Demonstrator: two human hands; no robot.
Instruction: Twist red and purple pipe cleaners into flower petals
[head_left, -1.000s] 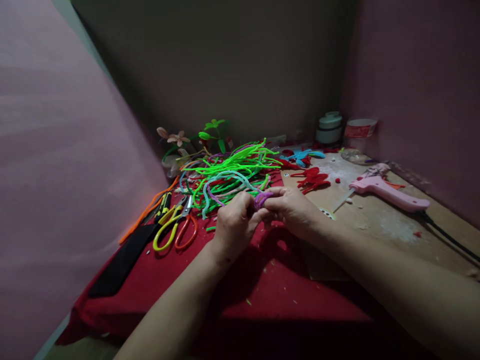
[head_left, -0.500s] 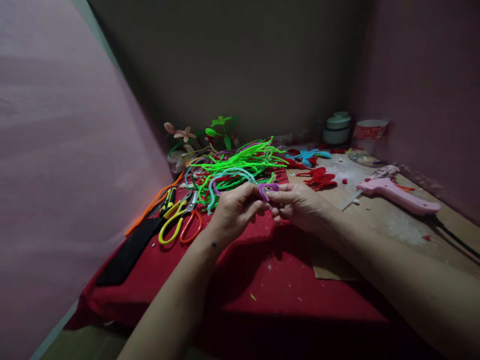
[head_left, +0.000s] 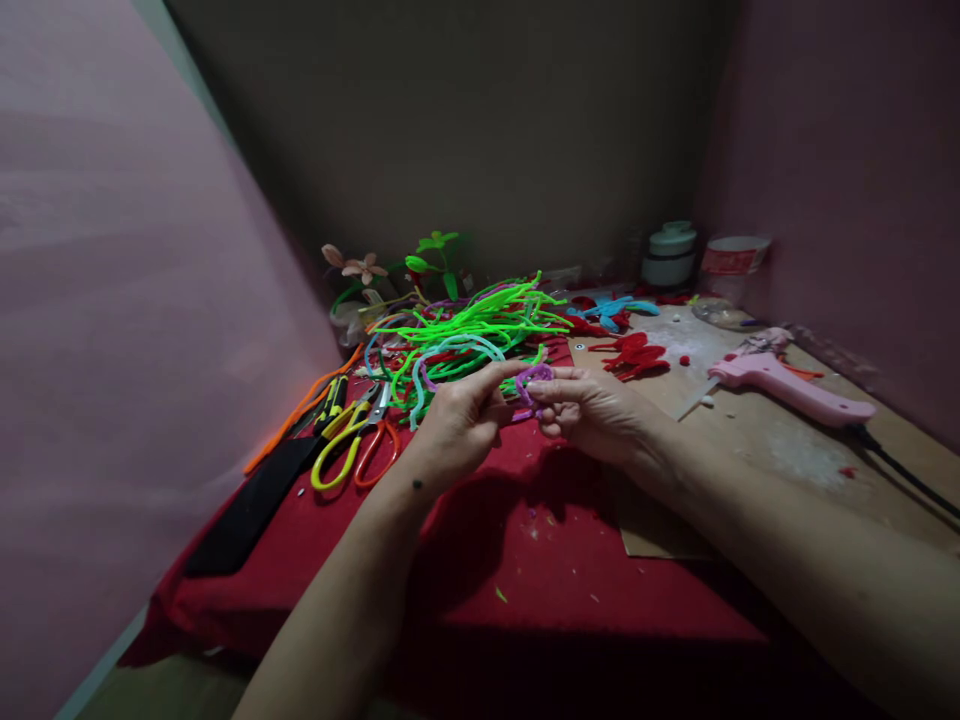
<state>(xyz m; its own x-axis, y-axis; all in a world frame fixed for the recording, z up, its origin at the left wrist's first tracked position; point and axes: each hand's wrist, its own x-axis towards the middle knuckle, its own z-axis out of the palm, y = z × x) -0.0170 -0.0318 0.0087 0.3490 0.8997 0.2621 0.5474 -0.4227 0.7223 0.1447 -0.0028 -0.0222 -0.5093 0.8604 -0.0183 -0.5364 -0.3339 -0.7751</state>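
A loop of purple pipe cleaner (head_left: 534, 374) is held up over the red cloth between my two hands. My right hand (head_left: 592, 405) pinches it between thumb and fingers. From the other side, my left hand (head_left: 466, 415) reaches its index finger along the top of the loop, the thumb and other fingers curled in below; they partly hide the purple piece. Just behind the hands lies a heap of bright green pipe cleaners (head_left: 480, 325), with a pale turquoise pipe cleaner (head_left: 457, 345) arching in front.
Yellow-handled pliers (head_left: 337, 450), red-handled scissors (head_left: 379, 455) and a black strip (head_left: 255, 510) lie to the left. On a board (head_left: 750, 500) at right are a pink glue gun (head_left: 795, 390) and red fuzzy pieces (head_left: 634, 355). Fuzzy flowers (head_left: 364, 268), a jar (head_left: 670, 255) and a tub (head_left: 735, 262) stand behind.
My left index finger has straightened over the purple pipe cleaner, and the left thumb has drawn back. More of the purple loop shows in my right fingers. The view has shifted slightly.
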